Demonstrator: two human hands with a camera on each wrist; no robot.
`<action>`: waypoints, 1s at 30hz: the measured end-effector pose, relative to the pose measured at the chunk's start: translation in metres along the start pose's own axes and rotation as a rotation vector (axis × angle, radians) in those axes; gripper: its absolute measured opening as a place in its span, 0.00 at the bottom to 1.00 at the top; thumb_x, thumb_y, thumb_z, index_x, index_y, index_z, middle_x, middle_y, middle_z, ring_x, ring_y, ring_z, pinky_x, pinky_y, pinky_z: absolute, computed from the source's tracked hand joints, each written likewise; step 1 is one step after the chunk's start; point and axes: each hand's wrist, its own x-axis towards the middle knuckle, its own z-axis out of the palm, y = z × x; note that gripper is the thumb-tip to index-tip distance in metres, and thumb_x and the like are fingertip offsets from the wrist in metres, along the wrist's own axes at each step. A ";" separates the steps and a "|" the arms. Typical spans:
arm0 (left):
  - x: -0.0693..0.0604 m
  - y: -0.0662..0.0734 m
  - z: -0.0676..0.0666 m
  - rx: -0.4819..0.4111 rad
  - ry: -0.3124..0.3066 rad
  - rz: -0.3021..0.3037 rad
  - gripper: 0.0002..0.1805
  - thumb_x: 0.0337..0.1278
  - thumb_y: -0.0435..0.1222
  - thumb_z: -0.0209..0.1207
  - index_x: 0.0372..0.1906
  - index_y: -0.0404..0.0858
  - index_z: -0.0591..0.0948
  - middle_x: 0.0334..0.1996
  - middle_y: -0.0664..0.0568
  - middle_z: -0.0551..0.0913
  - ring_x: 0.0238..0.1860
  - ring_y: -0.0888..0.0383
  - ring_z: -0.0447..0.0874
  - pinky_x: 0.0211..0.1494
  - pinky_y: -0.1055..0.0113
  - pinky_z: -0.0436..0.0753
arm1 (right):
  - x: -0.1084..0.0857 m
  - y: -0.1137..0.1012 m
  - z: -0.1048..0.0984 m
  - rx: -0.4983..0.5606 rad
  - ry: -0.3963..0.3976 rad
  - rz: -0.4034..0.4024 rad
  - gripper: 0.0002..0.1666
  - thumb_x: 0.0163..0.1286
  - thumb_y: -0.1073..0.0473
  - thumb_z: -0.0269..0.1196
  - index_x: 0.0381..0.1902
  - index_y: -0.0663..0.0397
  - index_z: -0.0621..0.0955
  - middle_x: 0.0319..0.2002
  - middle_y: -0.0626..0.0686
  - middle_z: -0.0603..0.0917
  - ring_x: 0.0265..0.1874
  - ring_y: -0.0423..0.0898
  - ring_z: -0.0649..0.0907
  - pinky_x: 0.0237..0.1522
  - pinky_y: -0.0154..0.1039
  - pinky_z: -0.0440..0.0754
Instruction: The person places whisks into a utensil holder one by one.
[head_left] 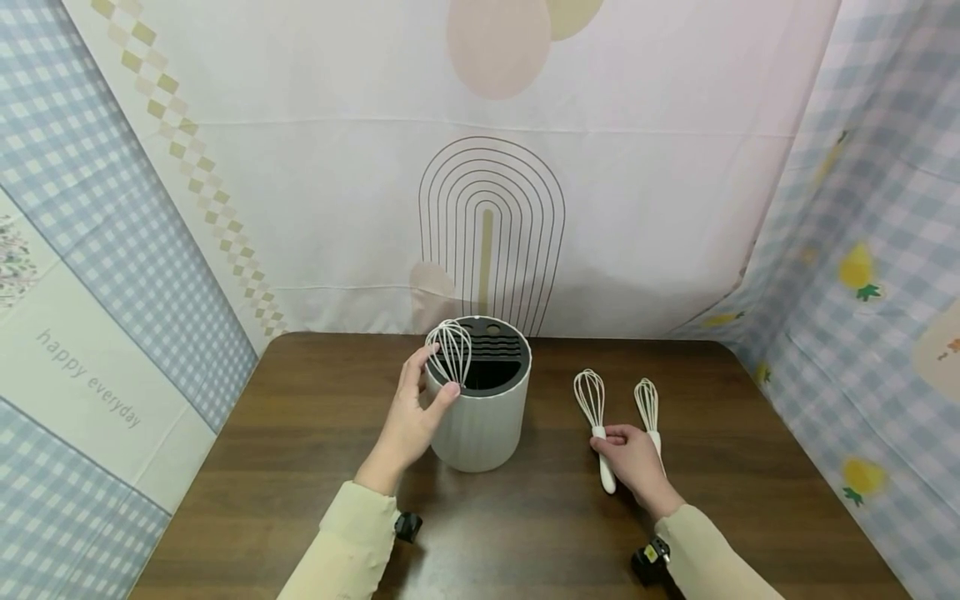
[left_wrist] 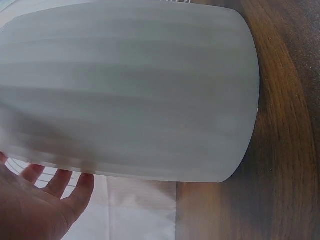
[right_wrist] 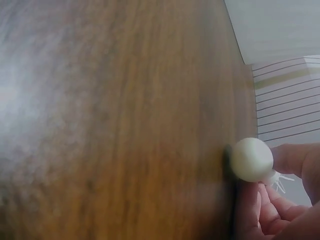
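A light grey, ribbed utensil holder with a black slotted top stands upright. A whisk is in it at the left of the opening, wire head up; its handle is hidden. My left hand rests at the holder's left rim beside this whisk, thumb and fingers spread. In the left wrist view its fingers touch the holder's side. My right hand pinches the white handle of a second whisk, whose wires point away from me. Another whisk lies just right of it, its handle partly behind the hand.
The brown wooden table reaches back to a pale patterned cloth. Blue checked cloths hang at the left and right. Each wrist carries a small black camera, such as the right camera.
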 end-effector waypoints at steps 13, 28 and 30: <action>0.000 0.001 0.000 0.000 -0.006 -0.005 0.34 0.62 0.49 0.59 0.70 0.60 0.60 0.69 0.56 0.58 0.66 0.54 0.61 0.64 0.48 0.67 | 0.003 -0.005 -0.006 0.047 0.014 -0.010 0.20 0.65 0.57 0.65 0.50 0.66 0.79 0.40 0.57 0.83 0.36 0.46 0.79 0.35 0.35 0.76; 0.000 0.002 -0.001 -0.007 -0.003 -0.003 0.34 0.62 0.48 0.59 0.71 0.58 0.60 0.69 0.55 0.59 0.66 0.53 0.62 0.64 0.47 0.67 | -0.004 -0.047 -0.021 0.110 0.061 -0.116 0.25 0.67 0.49 0.65 0.55 0.59 0.79 0.44 0.57 0.82 0.42 0.47 0.79 0.40 0.33 0.77; 0.000 0.002 -0.001 -0.005 -0.003 -0.005 0.34 0.62 0.49 0.59 0.70 0.58 0.60 0.69 0.55 0.59 0.66 0.53 0.62 0.64 0.47 0.67 | -0.006 -0.052 -0.021 0.125 0.061 -0.136 0.25 0.67 0.48 0.65 0.55 0.58 0.79 0.44 0.56 0.82 0.42 0.48 0.79 0.40 0.34 0.77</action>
